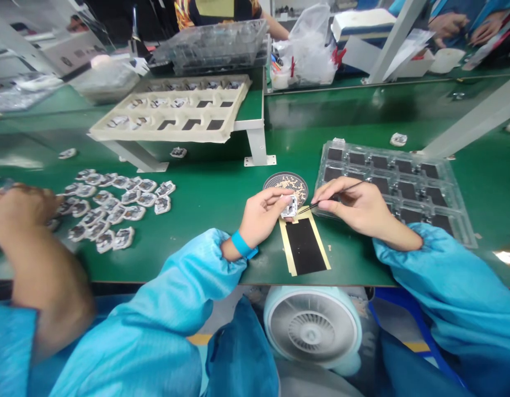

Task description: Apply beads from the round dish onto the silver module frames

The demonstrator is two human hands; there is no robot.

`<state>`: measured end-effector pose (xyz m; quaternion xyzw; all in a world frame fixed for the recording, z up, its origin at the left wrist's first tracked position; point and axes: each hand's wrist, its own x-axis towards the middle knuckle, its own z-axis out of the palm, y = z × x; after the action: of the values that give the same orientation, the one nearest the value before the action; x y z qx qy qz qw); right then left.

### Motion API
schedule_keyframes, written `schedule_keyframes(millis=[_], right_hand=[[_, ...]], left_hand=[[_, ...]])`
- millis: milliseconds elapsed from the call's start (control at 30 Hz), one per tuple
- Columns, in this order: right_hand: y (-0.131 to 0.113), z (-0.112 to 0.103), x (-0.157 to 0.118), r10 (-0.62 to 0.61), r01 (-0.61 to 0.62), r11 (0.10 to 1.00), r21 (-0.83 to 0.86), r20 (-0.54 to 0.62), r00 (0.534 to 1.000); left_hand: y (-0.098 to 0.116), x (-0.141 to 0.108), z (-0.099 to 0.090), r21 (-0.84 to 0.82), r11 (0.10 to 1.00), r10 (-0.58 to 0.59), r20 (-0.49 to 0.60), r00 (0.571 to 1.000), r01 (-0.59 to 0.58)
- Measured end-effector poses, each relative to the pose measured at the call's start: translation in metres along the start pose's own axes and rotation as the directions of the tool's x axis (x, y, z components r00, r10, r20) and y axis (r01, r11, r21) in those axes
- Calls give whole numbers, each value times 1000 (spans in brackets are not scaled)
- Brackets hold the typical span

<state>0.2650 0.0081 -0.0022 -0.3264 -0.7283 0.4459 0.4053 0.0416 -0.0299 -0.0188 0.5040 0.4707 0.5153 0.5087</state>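
Between the thumb and fingers of my left hand [262, 216] is a small white square housing [289, 206], its inner parts facing up. My right hand [358, 205] pinches dark tweezers [315, 205], whose tips come close to the right edge of the housing; whether they touch it or hold anything is too small to tell. Under my hands lies a black pad [306, 247] edged with yellow tape [286, 248]. Just behind the housing is a round grey dish [285, 181] with many tiny tan pieces in it.
To the right, a clear compartment tray [461, 207] holds dark inserts. Many white housings [109, 207] lie at left, near a co-worker's arm [43, 259]. A cream tray [164, 132] rests on a raised green shelf [252, 105]. Below the bench edge stands a round fan [312, 331].
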Motion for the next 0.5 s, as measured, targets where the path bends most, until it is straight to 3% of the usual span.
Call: schedule_keyframes(millis=[133,200,300,367,400,500], right_hand=[[0,-14,8,138,-149,984,96,108,984],[0,-23,12,134,-138,977,161,36,990],[0,-37,15,64,-30,985,167,-198,978],[2,-43,16,19,-49,995,-91,-305,952],[4,-45,15,13,-99,958,-270,-305,952],[11,-43,12,123,-191,719,-669,-147,981]], left_hand=[[-2,2,-1,-3,1000,13,28,1000,-13],[-2,3,-2,-9,1000,15,23,1000,-15],[-1,6,-4,-44,999,-6,12,1000,7],[-2,8,-6,-97,995,-35,35,999,38],[-2,9,-7,-121,991,-47,47,998,53],[-5,11,-8,-129,989,-71,57,996,78]])
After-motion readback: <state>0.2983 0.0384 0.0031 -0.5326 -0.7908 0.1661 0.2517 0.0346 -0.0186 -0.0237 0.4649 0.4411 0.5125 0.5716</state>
